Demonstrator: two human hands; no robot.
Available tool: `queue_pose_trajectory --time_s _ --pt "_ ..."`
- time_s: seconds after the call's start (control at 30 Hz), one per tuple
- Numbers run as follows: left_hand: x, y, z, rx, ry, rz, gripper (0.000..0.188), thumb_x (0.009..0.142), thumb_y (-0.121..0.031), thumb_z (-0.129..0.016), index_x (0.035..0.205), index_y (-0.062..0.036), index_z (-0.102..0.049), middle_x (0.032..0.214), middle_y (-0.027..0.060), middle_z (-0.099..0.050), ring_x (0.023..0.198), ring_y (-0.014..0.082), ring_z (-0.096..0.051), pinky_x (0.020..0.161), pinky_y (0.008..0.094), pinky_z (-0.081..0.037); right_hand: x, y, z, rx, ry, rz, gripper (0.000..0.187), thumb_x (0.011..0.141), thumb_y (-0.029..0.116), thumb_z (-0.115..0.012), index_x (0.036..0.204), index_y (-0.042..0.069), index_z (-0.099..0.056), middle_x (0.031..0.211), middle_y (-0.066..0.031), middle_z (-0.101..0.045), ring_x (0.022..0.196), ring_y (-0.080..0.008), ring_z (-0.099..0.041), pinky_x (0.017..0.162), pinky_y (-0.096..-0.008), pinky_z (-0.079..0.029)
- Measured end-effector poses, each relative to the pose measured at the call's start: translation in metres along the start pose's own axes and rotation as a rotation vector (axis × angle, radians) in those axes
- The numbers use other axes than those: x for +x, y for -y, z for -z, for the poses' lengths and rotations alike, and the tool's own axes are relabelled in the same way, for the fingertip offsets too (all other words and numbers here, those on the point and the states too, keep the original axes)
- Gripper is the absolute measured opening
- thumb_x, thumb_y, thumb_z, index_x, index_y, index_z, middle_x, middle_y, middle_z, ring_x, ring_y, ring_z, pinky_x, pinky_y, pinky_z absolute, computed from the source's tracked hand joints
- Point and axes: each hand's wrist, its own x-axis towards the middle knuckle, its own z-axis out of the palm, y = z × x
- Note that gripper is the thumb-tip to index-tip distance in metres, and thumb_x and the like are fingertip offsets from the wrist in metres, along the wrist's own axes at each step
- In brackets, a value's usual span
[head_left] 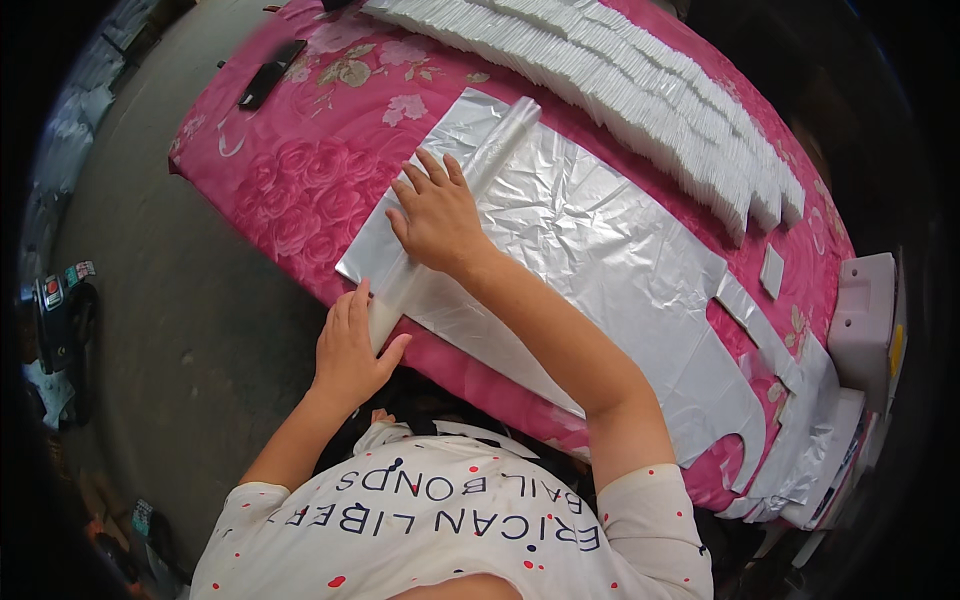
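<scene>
A sheet of thin silvery-white plastic bags (590, 240) lies flat and creased across the table, with cut-out handles at its right end. Its left end is turned over into a rounded fold (505, 145) running from the far edge to the near edge. My right hand (440, 215) presses on the plastic beside this fold, fingers spread. At the near end of the fold, my left hand (352, 345) rests against the plastic with fingers stretched and thumb apart. The undersides of both hands are hidden.
Long rows of folded white bags (620, 95) stand along the far side of the pink flowered tablecloth (310, 200). A black phone-like object (272, 75) lies at far left. One small white folded packet (772, 272) is at right, near a white plastic container (862, 310).
</scene>
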Motion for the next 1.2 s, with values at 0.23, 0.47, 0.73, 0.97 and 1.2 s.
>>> queue_pose_trajectory --time_s 0.23,0.47,0.73,0.97,1.2 --pt "0.011 0.011 0.007 -0.735 0.270 0.404 0.082 0.068 -0.015 -0.074 0.134 0.0035 -0.030 0.099 0.0164 -0.061 0.082 0.0227 -0.062 0.076 0.0310 -0.048 0.002 0.017 -0.016 0.686 -0.656 -0.487 0.079 0.073 0.014 -0.059 0.138 -0.003 -0.018 0.140 -0.0269 -0.022 0.134 -0.0358 -0.017 0.109 -0.0462 -0.015" --pt "0.018 -0.033 -0.002 -2.360 1.178 0.295 0.082 0.071 -0.043 -0.068 0.129 0.0051 -0.037 0.108 0.0195 -0.058 0.080 0.0190 -0.061 0.061 0.0278 -0.052 -0.050 -0.001 0.073 2.203 -0.373 -0.374 0.060 0.078 0.022 -0.065 0.124 0.003 -0.033 0.091 -0.0096 -0.055 0.078 -0.0158 -0.057 0.071 -0.0323 -0.052" --pt "0.049 -0.088 -0.026 -1.114 0.722 0.261 0.046 0.087 -0.033 -0.056 0.122 -0.0031 -0.047 0.092 0.0068 -0.058 0.076 0.0134 -0.058 0.065 0.0267 -0.048 -0.129 -0.021 0.091 1.699 -0.744 -0.625 0.060 0.077 0.015 -0.068 0.122 -0.004 -0.033 0.090 -0.0097 -0.055 0.077 -0.0167 -0.059 0.071 -0.0312 -0.051" --pt "0.025 -0.073 -0.033 -1.064 1.274 0.424 0.048 0.081 -0.034 -0.064 0.113 -0.0004 -0.051 0.081 0.0061 -0.058 0.066 0.0136 -0.058 0.059 0.0279 -0.050 -0.192 -0.109 0.112 1.689 -0.962 -0.769 0.056 0.079 0.017 -0.067 0.122 -0.003 -0.036 0.095 -0.0117 -0.055 0.083 -0.0179 -0.058 0.074 -0.0304 -0.050" --pt "0.000 -0.039 -0.033 -1.277 1.512 0.566 0.063 0.073 -0.048 -0.069 0.109 0.0014 -0.056 0.070 0.0027 -0.055 0.057 0.0102 -0.055 0.052 0.0233 -0.047 -0.252 -0.171 0.128 1.249 -0.550 -0.917 0.028 0.086 0.025 -0.060 0.101 0.002 -0.057 0.085 -0.0021 -0.060 0.070 -0.0075 -0.053 0.062 -0.0202 -0.044"
